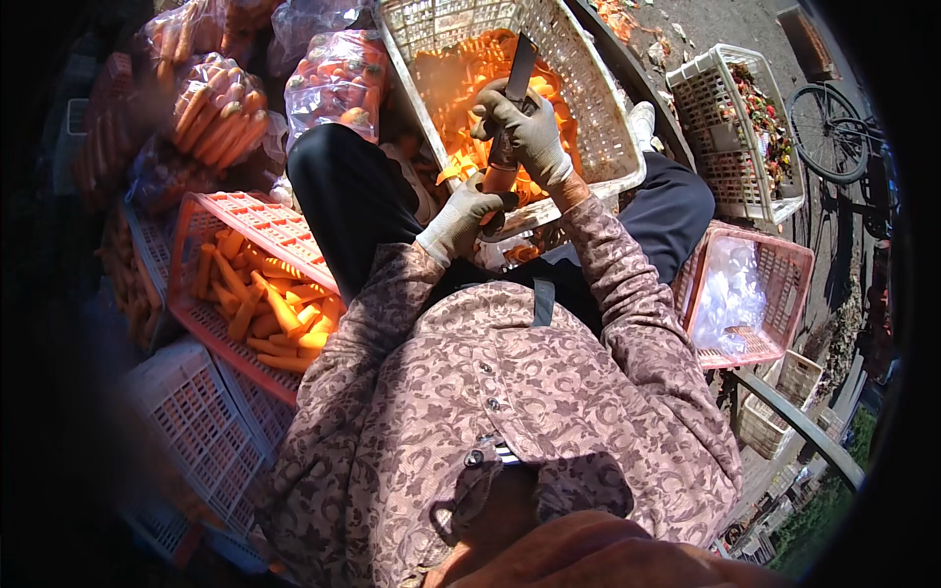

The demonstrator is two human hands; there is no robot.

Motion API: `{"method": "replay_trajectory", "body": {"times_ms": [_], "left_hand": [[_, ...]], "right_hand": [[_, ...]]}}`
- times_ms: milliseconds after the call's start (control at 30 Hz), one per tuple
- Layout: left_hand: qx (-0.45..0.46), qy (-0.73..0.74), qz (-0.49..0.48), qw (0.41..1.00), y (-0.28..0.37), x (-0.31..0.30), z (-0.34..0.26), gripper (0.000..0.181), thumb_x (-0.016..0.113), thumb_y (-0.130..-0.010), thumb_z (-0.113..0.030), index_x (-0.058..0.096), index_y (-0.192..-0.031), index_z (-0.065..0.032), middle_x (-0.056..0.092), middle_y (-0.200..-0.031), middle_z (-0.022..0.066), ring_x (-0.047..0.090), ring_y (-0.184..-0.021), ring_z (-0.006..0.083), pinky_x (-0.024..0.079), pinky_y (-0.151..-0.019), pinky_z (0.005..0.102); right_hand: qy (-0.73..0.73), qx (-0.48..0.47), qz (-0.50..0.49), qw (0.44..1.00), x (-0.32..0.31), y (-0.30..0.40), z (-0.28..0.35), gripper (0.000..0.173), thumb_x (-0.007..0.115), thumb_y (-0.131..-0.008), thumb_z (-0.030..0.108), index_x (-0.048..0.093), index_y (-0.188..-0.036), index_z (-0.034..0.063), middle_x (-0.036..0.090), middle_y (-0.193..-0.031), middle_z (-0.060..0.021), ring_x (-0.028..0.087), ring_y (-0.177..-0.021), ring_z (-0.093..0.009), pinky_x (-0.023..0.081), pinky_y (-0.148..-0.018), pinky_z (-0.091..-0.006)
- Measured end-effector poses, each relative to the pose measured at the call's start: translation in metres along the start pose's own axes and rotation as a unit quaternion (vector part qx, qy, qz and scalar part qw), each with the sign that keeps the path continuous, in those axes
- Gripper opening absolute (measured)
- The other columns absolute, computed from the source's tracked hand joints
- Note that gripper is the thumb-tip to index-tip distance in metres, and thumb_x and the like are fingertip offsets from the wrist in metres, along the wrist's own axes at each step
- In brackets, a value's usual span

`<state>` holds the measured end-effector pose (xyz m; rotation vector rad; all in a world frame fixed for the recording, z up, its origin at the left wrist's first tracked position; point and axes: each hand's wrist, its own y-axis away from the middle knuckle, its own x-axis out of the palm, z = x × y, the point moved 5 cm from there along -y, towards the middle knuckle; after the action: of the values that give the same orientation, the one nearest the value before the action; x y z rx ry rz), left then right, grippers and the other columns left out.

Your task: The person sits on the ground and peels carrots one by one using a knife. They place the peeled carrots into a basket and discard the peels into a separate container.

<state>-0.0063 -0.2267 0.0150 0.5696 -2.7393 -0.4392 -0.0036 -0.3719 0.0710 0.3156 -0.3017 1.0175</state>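
My left hand point(457, 219), in a pale work glove with darkened fingers, grips the near end of a carrot point(500, 179). The gloved right hand point(538, 138) is closed around a long, flat-bladed peeling tool or knife point(522, 70), its dark blade pointing away from me. The tool's lower part lies over the carrot's far end; the exact contact is hidden by my fingers. Both hands are above a dirty white plastic crate point(609, 95) between my knees. Orange carrot peelings point(456, 81) are heaped inside it.
At left, a red crate point(192, 294) holds peeled carrots point(279, 309). Bagged carrots point(220, 110) are piled beyond it. To the right are a white crate of scraps point(724, 132), a reddish crate with clear plastic bags point(728, 294) and a bicycle point(827, 132).
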Motion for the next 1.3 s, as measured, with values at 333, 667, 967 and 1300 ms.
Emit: {"method": "replay_trajectory", "body": {"times_ms": [333,667,967,1300], "left_hand": [[-0.085,0.103,0.014,0.991,0.01,0.003,0.006,0.056,0.072,-0.076,-0.004,0.051,-0.128,-0.0046,0.058,-0.104,0.0032,0.058,-0.084,0.0105,0.048,-0.068,0.0228],[-0.005,-0.09,-0.103,0.991,-0.014,-0.005,0.022,0.068,0.078,-0.074,-0.014,0.047,-0.134,-0.0029,0.063,-0.099,0.011,0.059,-0.078,0.0151,0.046,-0.067,0.0261],[0.005,-0.101,-0.073,0.992,-0.014,-0.009,0.017,0.071,0.08,-0.075,-0.017,0.048,-0.135,0.003,0.061,-0.113,0.0112,0.059,-0.098,0.0176,0.048,-0.085,0.0274],[0.112,-0.263,-0.124,0.95,-0.005,0.003,-0.003,0.077,0.08,-0.078,-0.028,0.042,-0.141,-0.006,0.059,-0.124,0.0179,0.06,-0.11,0.0261,0.046,-0.097,0.033]], "right_hand": [[0.176,-0.09,-0.229,0.953,-0.124,-0.065,0.024,0.023,0.069,-0.093,0.024,0.062,-0.095,0.0025,0.065,-0.068,-0.0039,0.063,-0.054,-0.012,0.049,-0.046,-0.0264],[0.094,-0.065,-0.044,0.993,-0.032,-0.008,-0.002,0.023,0.069,-0.092,0.024,0.064,-0.101,0.0036,0.066,-0.076,-0.0045,0.067,-0.063,-0.014,0.053,-0.059,-0.0281],[0.279,-0.034,-0.205,0.937,-0.106,-0.062,-0.007,0.033,0.062,-0.096,0.037,0.064,-0.097,0.004,0.069,-0.067,-0.0089,0.068,-0.056,-0.019,0.053,-0.052,-0.0317],[-0.178,0.09,-0.123,0.972,-0.131,-0.058,-0.043,0.025,0.058,-0.098,0.024,0.058,-0.1,-0.0008,0.068,-0.081,-0.0162,0.07,-0.071,-0.03,0.06,-0.066,-0.0414]]}}
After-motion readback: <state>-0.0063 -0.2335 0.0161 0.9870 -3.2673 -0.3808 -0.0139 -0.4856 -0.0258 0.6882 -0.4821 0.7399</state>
